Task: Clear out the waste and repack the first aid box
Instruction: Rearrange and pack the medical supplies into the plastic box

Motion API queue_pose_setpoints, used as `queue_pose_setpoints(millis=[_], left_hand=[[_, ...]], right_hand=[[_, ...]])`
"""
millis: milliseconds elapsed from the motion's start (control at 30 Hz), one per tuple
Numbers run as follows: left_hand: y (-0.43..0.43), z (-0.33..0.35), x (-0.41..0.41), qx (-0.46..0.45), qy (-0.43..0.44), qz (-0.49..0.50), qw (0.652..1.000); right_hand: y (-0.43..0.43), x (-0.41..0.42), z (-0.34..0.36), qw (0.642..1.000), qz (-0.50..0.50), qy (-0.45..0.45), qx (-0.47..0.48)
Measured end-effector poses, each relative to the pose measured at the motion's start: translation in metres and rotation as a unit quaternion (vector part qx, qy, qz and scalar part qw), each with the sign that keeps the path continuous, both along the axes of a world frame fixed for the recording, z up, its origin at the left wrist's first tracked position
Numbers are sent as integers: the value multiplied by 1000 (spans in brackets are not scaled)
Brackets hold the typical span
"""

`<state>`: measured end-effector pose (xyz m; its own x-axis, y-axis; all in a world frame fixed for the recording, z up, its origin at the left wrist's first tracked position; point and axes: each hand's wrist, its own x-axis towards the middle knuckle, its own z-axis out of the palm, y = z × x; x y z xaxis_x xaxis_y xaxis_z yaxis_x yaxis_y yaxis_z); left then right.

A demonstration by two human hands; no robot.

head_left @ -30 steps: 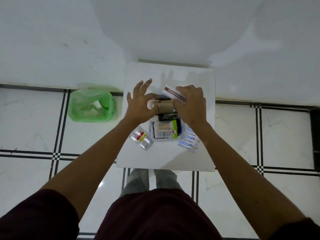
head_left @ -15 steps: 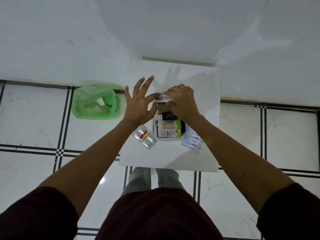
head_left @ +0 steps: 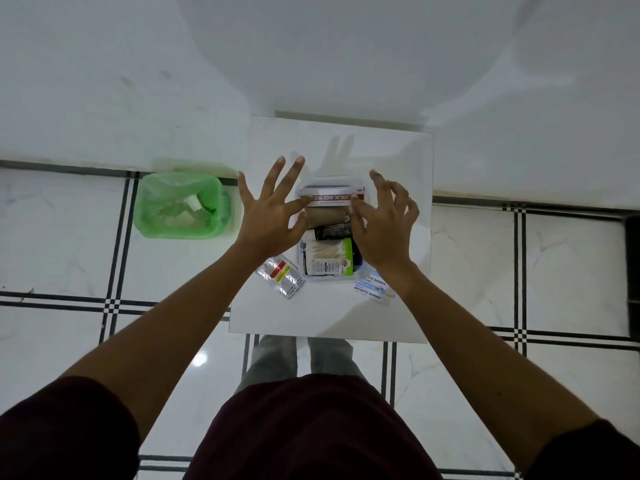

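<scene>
A clear plastic first aid box (head_left: pixel 327 279) stands on a small white table (head_left: pixel 332 317). Inside it lie an ointment carton (head_left: pixel 332 197) at the far end, a brown bandage roll (head_left: pixel 327 217), a dark tube (head_left: pixel 332 232) and a pack of cotton swabs (head_left: pixel 329 256). My left hand (head_left: pixel 272 213) hovers at the box's left side with fingers spread, holding nothing. My right hand (head_left: pixel 381 223) is at the right side, fingers apart, its fingertips by the carton's right end. Silver tablet strips (head_left: pixel 281 276) lie left of the box, antiseptic bandage strips (head_left: pixel 372 289) right of it.
A green-lined waste bin (head_left: pixel 181 206) with some scraps stands on the tiled floor left of the table. A white wall rises just behind the table. My legs are below the table's near edge.
The ointment carton went from my right hand into the far end of the box. Both hands have let go and spread open on either side.
</scene>
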<state>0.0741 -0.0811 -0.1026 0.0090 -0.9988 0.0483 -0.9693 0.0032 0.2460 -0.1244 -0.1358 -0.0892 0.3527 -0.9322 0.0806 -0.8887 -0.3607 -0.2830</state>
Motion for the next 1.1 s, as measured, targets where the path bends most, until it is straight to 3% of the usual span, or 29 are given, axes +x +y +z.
queue_pose_setpoints(millis=[333,600,733,833,933,1100], left_hand=[[3,3,-8,26,9,33,999],[47,8,-4,-64,169,95,979],[84,-4,3,10,183,111,977],[100,-16,11,91,130,66,985],[102,-25,18,164,83,-17,983],[87,-29,20,245,37,-84,965]], right_hand=[[4,1,-4,995,-37,-34,86],[15,-26,12,985,-91,-146,33],[28,-49,10,976,-135,-165,54],[38,-66,2,967,-159,-129,153],[45,-77,-10,956,-113,-63,263],[43,-80,-32,946,-21,88,312]])
